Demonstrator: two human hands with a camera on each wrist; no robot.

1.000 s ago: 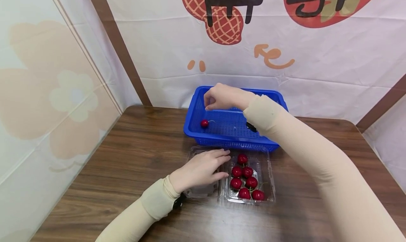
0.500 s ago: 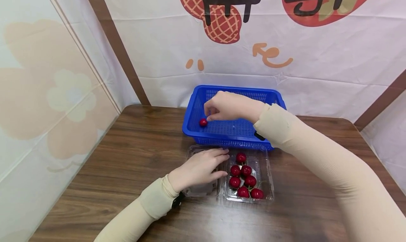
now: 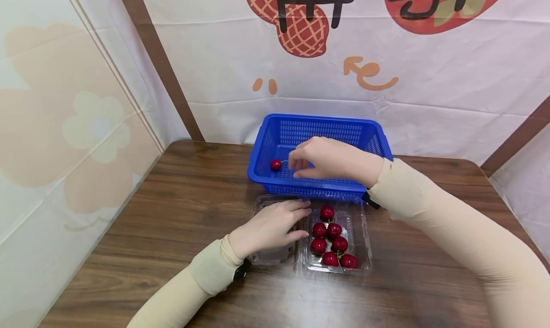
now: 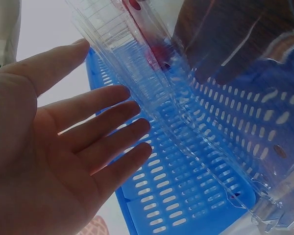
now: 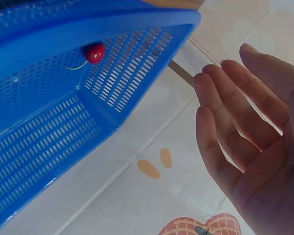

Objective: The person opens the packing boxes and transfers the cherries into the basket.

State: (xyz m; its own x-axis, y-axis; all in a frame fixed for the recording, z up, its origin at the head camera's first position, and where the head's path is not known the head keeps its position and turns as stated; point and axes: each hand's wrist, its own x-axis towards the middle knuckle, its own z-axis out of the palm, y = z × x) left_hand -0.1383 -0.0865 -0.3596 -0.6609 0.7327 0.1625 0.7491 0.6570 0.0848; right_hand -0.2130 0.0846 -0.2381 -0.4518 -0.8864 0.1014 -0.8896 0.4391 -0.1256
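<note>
Cherries (image 3: 331,239), six of them, lie in the right half of the clear clamshell box (image 3: 358,244) near the table edge, and the left hand (image 3: 268,230) rests flat with straight fingers on its empty lid half. Farther back the right hand (image 3: 328,158) hovers with relaxed fingers, holding nothing, over the blue basket (image 3: 320,125), where one cherry (image 3: 276,164) lies near the left wall. By my judgement one fruit is moved and six remain.

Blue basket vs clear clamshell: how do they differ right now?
The basket is opaque blue with perforated walls; the clamshell is clear plastic. The basket holds one cherry; the clamshell holds six. The right hand is over the basket, holding nothing; the left hand rests flat on the clamshell's empty half. Both sit on the table.
</note>
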